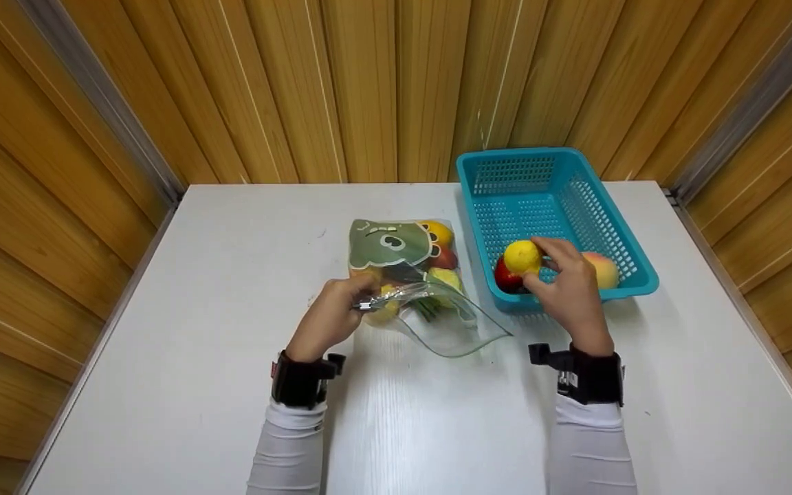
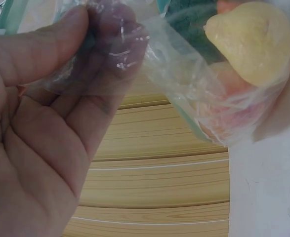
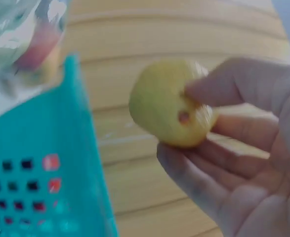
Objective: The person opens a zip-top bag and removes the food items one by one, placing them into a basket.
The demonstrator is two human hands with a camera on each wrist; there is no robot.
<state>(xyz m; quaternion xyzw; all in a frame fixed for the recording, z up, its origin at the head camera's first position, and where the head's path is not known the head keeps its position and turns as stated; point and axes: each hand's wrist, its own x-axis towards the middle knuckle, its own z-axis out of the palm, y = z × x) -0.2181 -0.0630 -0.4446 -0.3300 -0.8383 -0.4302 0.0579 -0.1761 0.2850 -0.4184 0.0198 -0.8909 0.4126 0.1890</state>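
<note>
My right hand (image 1: pixel 570 292) pinches a yellow lemon (image 1: pixel 523 257) between thumb and fingers, over the near end of the teal basket (image 1: pixel 553 150). A dark spot shows on the lemon (image 3: pixel 167 101) in the right wrist view. Below it in the basket lies a red fruit (image 1: pixel 506 276), with a peach (image 1: pixel 602 269) to the right, partly behind the hand. My left hand (image 1: pixel 333 316) grips the edge of a clear plastic bag (image 1: pixel 454 337), whose mouth gapes toward me. A green cartoon face is printed on the bag. Inside are a yellow pear (image 2: pixel 256 42) and several other fruits and vegetables.
The bag lies on a white table (image 1: pixel 231 275), left of the basket. Wood-look panels (image 1: pixel 368 89) stand behind the table and on both sides. The basket wall (image 3: pixel 41 143) rises close beside my right hand.
</note>
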